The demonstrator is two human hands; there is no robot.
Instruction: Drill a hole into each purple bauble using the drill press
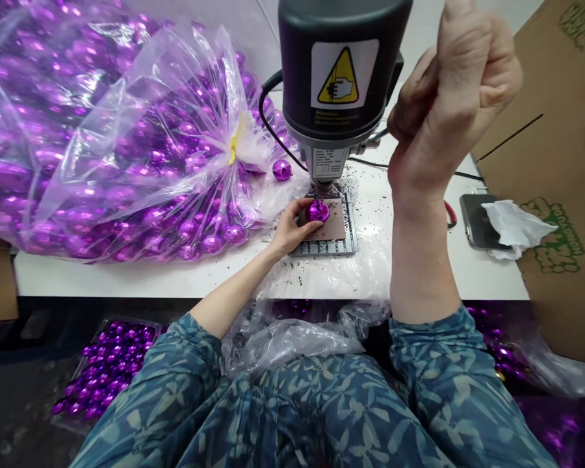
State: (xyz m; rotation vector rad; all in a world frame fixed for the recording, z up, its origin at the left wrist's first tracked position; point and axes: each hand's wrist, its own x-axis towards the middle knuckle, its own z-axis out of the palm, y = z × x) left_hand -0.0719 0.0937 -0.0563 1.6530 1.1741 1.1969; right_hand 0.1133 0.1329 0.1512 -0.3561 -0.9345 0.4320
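Between the thumb and fingers of my left hand (pixel 292 227) is a shiny purple bauble (pixel 318 210). It sits on a flat brown board (pixel 335 227) on the slotted metal base (pixel 350 249) of a bench drill press (pixel 341 123), right under its chuck. My right hand (pixel 461 84) is raised beside the machine's black head, its fingers curled closed. Whatever they grip, if anything, is hidden from this side. Dark shavings lie scattered around the base. Another purple bauble (pixel 282 170) rests on the white table just behind my left hand.
A big clear bag of purple baubles (pixel 127 143), tied in yellow, fills the table's left. At right are a phone (pixel 482 221) with crumpled tissue (pixel 514 224) and a tall cardboard box (pixel 556 149). A tray of baubles (pixel 110 364) sits low left; plastic film (pixel 292 341) covers my lap.
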